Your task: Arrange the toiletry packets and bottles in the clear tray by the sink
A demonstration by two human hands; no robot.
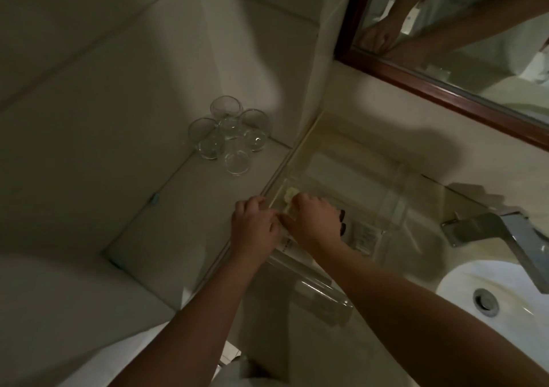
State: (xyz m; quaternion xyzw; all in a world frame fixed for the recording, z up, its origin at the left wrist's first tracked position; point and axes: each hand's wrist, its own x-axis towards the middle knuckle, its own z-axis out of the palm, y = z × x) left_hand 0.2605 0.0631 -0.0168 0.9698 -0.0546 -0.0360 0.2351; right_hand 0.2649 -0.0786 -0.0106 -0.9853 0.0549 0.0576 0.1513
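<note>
Working at the near-left corner of the clear, straight-walled acrylic tray [395, 205] on the pale counter, both hands meet over a small, crinkly pale-yellow packet [289, 193], probably to seat it against the wall. The right hand [315, 220] is curled down into the tray, fingers bent onto the packet; how firmly it grips, I cannot tell. The left hand [255, 226] rests at the tray's outer edge, fingers closed towards the same spot, seemingly steadying it. Dark-capped bottles with printed white labels [364, 236] lie flat just beside the right hand. Smooth round drinking glasses [230, 137] cluster well apart, and the white basin [505, 297] sits to the right.
</note>
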